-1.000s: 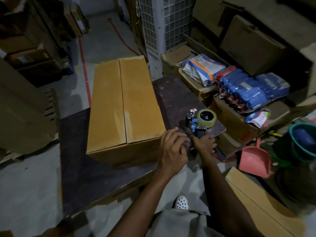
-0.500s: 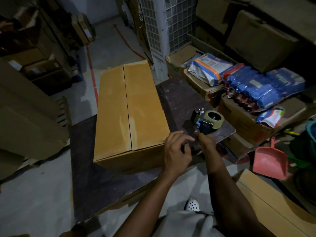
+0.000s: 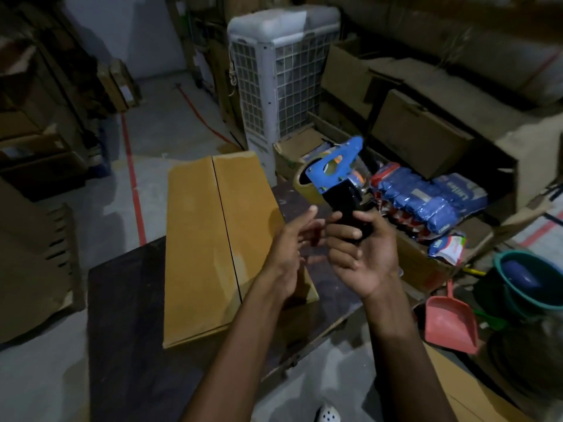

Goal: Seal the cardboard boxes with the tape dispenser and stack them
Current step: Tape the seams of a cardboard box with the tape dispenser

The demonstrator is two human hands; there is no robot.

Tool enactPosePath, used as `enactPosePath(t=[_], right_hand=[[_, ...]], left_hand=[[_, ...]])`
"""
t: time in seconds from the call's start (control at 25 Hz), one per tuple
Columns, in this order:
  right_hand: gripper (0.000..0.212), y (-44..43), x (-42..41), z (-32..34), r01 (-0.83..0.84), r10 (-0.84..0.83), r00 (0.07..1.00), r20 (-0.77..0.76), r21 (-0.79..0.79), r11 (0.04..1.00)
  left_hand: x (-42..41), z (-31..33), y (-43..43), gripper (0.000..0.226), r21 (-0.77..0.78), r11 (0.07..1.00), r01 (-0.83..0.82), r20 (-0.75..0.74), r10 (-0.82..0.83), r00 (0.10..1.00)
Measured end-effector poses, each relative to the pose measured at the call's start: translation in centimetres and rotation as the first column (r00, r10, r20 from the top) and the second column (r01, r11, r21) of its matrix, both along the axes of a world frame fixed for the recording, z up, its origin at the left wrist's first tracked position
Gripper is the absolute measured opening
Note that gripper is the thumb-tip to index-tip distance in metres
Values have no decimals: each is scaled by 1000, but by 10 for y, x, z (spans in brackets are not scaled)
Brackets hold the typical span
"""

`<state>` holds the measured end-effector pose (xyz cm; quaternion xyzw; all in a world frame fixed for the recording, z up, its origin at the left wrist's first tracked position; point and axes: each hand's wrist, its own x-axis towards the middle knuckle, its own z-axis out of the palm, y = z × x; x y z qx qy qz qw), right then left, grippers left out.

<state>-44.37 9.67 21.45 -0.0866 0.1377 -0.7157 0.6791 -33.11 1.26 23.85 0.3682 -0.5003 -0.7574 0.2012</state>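
tape dispenser [image 3: 335, 169]: black handle partly buried in the right hand [image 3: 362, 254] | tape roll [image 3: 304, 185]: half hidden behind the dispenser's blue plate | left hand [image 3: 289, 251]: fingers blurred | cardboard box [image 3: 198, 239]: near right corner covered by the left forearm | bucket [image 3: 530, 281]: cut by the right edge | shoe [image 3: 327, 415]: cut by the bottom edge | blue packets [image 3: 426, 202]: lettering too soft to read

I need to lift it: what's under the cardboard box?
The box rests on a dark board. The board's part beneath it is covered and unseen.
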Motion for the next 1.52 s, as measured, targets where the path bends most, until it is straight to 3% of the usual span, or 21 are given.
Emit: enactPosePath(t=[0.08, 0.2, 0.32, 0.44, 0.52, 0.56, 0.6, 0.68, 0.76, 0.8, 0.92, 1.04, 1.12, 1.16, 1.24, 1.28, 1.32, 1.4, 1.48, 1.52], right_hand=[[20, -9, 35, 11, -84, 96, 991, 90, -133, 988], [21, -24, 72, 9, -158, 169, 979, 112, -106, 982], [18, -31, 95, 0, -111, 117, 989, -92, 72, 991], [47, -27, 112, 0, 94, 57, 880, -472, 290, 952], [59, -34, 127, 4, 251, -6, 800, -599, 327, 911], [57, -40, 135, 7, 316, -45, 775, -630, 325, 892], [53, -48, 144, 9, 372, -93, 764, -638, 319, 872], [43, -61, 157, 9, 478, -186, 742, -644, 313, 821], [29, -67, 162, 5, 558, -241, 712, -659, 324, 764], [21, -67, 164, 3, 556, -245, 730, -638, 347, 755], [17, -56, 171, 8, 411, -304, 900, -311, 378, 830], [10, -46, 175, 6, 427, -353, 900, -257, 350, 833], [21, -48, 181, -6, 452, -370, 885, -282, 335, 827], [31, -51, 184, -13, 479, -394, 869, -300, 314, 819], [46, -50, 188, -22, 527, -459, 844, -277, 272, 805], [49, -47, 189, -25, 533, -486, 844, -228, 257, 806], [48, -43, 191, -25, 533, -505, 846, -170, 235, 813], [45, -38, 196, -26, 512, -503, 859, -98, 170, 842], [40, -34, 201, -33, 476, -460, 877, -140, 119, 871], [37, -33, 202, -36, 455, -431, 882, -191, 104, 885]], left_hand=[[12, 19, -15, 37, 111, 980, 164, -37, -161, 986], [27, 12, -33, 35, 212, 951, 227, -26, -227, 974], [51, -6, -50, 53, 129, 968, 218, -65, -211, 975], [75, -8, -62, 22, -48, 980, 193, -53, -196, 979], [90, -9, -67, 22, -165, 972, 166, -36, -174, 984], [96, -12, -67, 24, -294, 946, 134, 4, -139, 990], [101, -17, -64, 23, -463, 880, 103, 80, -74, 994], [111, -27, -48, 12, -776, 627, 75, 188, 116, 975], [119, -39, -30, 17, -929, 364, 61, 151, 224, 963], [122, -45, -25, 21, -958, 282, 44, 115, 240, 964], [131, -45, -24, 33, -980, 152, 128, 155, 180, 971], [143, -26, -23, 50, -895, 80, 440, 442, 10, 897], [154, -23, -39, 54, -858, 109, 503, 487, -143, 862], [162, -22, -52, 58, -834, 171, 524, 476, -256, 841], [176, -17, -73, 68, -702, 423, 573, 310, -543, 780], [182, -14, -78, 64, -633, 539, 556, 171, -603, 779], [185, -11, -81, 50, -601, 648, 468, 53, -552, 832], [178, -9, -86, 19, -527, 833, 168, -88, -250, 964], [168, -9, -92, 15, -298, 953, 46, -52, -64, 997], [163, -8, -98, 23, -174, 981, 88, -1, -90, 996]])
